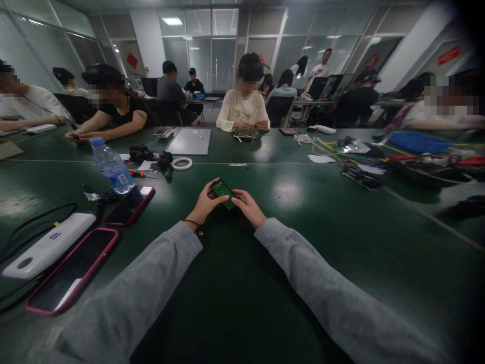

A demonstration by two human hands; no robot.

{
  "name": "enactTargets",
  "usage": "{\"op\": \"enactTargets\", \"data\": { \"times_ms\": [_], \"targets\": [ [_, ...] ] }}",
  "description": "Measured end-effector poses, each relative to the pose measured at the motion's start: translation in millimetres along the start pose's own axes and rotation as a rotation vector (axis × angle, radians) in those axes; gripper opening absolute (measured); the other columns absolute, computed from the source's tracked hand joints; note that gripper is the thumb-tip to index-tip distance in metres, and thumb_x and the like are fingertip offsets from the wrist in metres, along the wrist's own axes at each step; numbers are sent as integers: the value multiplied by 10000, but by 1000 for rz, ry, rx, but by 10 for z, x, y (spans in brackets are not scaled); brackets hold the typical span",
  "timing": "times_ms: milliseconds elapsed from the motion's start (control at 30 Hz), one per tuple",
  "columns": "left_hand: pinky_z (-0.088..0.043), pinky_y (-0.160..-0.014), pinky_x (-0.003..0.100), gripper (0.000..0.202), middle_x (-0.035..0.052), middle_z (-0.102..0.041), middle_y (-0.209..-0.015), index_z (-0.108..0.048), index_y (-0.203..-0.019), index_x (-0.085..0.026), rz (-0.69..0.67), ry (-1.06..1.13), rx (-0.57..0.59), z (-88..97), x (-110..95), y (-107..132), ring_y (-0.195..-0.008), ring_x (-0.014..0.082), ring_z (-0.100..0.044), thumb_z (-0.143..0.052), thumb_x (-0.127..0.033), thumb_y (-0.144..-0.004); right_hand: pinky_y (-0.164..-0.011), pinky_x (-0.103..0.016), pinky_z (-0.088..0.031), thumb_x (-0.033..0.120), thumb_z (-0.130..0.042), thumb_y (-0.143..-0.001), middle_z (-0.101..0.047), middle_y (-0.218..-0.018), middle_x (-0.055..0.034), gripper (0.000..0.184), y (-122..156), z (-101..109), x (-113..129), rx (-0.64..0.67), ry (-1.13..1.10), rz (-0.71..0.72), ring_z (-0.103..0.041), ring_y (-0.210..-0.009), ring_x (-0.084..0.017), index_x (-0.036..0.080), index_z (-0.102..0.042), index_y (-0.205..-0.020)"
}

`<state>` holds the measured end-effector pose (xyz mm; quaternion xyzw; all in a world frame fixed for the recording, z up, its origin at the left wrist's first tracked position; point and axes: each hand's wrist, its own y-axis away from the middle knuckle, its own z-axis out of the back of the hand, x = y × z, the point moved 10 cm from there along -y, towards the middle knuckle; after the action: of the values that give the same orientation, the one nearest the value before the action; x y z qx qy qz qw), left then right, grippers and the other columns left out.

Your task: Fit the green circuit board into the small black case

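Observation:
Over the green table my left hand (205,205) and my right hand (247,206) meet on a small, flat, rectangular green-faced device (221,187). It is phone-sized, with a dark edge and small pale marks on its face. I cannot make out whether it is a lit screen or a circuit board. My left fingers wrap its left side, the thumb lying across the face. The right fingers and thumb grip its right edge. It is tilted toward me, and its underside is hidden.
Left of my arms lie a red-cased phone (131,205), a larger pink-cased phone (76,270), a white power-bank-like device (51,245) and a water bottle (111,167). Farther off are a screwdriver (138,173), a tape roll (182,163) and a closed laptop (190,141). Several people sit around the table (322,222).

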<state>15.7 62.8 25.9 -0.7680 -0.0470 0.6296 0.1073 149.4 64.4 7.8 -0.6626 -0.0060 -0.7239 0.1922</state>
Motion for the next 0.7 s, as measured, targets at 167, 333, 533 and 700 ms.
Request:
{"op": "enactTargets", "data": {
  "times_ms": [167, 333, 533, 700],
  "targets": [
    [-426, -1010, 420, 759, 112, -549, -1277, -450, -1293, -207, -24, 3, 5, 1, -13, 3, -1139, 235, -559, -791, -232, -616, -965, -406, -451, 306, -682, -734, -595, -1122, -68, 536, -15, -47, -9, 123, -26, -15, -579, -1036, -183, 187, -485, -1218],
    [-429, -1005, 433, 757, 115, -565, -1253, -427, -1305, -209, -15, 17, 5, 2, 13, 0, -1112, 232, -577, -780, -248, -636, -1000, -423, -429, 323, -710, -720, -594, -1140, -79, 591, -10, -58, 13, 174, -47, -25, -561, -1080, -192, 176, -490, -1249],
    [-420, -1016, 434, 789, 126, -532, -1295, -394, -1325, -204, -37, 15, 39, -54, -12, 1, -1147, 237, -554, -779, -241, -638, -982, -428, -439, 326, -724, -705, -599, -1112, -85, 631, -5, -36, 43, 134, -98, 2, -578, -1041, -195, 166, -476, -1262],
    [-419, -1022, 431, 776, 120, -529, -1302, -385, -1343, -218, -32, -6, 28, -41, -33, 2, -1184, 244, -526, -762, -268, -667, -992, -421, -434, 331, -722, -711, -595, -1113, -72, 627, 1, -31, 61, 111, -101, 10, -575, -1049, -191, 189, -472, -1268]
  ]
}}
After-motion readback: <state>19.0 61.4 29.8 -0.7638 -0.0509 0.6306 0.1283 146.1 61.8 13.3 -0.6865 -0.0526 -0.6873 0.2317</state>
